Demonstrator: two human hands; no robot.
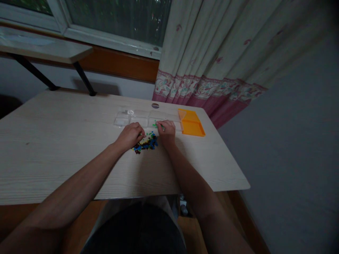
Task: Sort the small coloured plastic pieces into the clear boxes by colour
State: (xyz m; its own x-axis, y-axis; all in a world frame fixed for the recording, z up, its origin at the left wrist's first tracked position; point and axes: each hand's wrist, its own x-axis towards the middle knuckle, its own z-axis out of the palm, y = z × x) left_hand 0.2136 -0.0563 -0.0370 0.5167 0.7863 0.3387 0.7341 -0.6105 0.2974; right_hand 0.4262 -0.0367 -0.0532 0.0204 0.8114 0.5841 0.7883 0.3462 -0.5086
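Observation:
A heap of tiny coloured pieces [149,143], blue, dark brown, green, yellow and cream, lies on the pale wooden table; they look like small toy bricks. At the heap's left edge, my left hand [130,135] is closed with its fingertips pinched together. What it pinches, if anything, is too small to make out. My right hand [167,132] is closed over a clear plastic divided tray [139,121], just beyond the heap. Between its thumb and fingers a small green piece [163,128] shows. Other green pieces [154,124] are in the tray compartment beside that hand.
An orange plastic tray or lid [192,123] lies at the clear tray's right end. Behind it is a round disc [155,105] in the table [66,141]. A raised shelf [53,49] on black legs stands back left. A curtain [201,63] hangs behind the table.

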